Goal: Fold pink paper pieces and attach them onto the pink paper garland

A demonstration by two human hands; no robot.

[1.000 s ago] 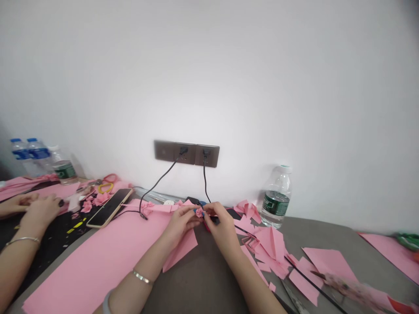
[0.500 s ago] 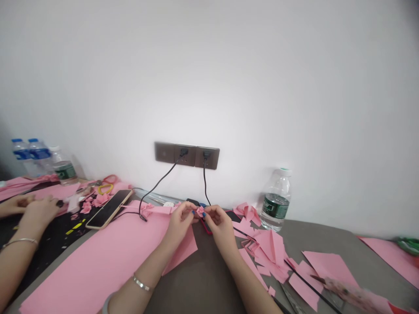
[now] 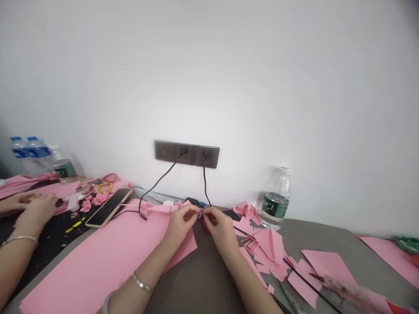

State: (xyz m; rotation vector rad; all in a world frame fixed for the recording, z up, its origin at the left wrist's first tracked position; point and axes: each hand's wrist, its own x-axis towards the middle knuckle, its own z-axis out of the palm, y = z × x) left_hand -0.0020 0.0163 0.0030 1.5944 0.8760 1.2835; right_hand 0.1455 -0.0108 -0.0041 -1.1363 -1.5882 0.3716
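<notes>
Pinching a small pink folded-paper flower (image 3: 200, 213) between both hands, mostly hidden by the fingers. Left hand (image 3: 182, 221): thumb and index fingers closed on its left side. Right hand (image 3: 218, 221): same grip, right side. Fingertips nearly meet, blue nails visible. Flower is held above the far part of the grey tabletop (image 3: 193, 283), near a dark red-edged device (image 3: 232, 214), partly under the right hand.

Large pink paper sheet (image 3: 101, 257) lies to the left, partly under the left forearm. Black-screened phone in a pale case (image 3: 109, 208) sits beyond its left edge. Cut and folded pink paper pieces (image 3: 270, 248) pile right of the right hand; clear plastic bottle with green label (image 3: 275, 205) stands upright behind them. Two black cables run from the dark wall sockets (image 3: 196, 155). Another person's hands (image 3: 36, 210) at far left; what they hold is unclear.
</notes>
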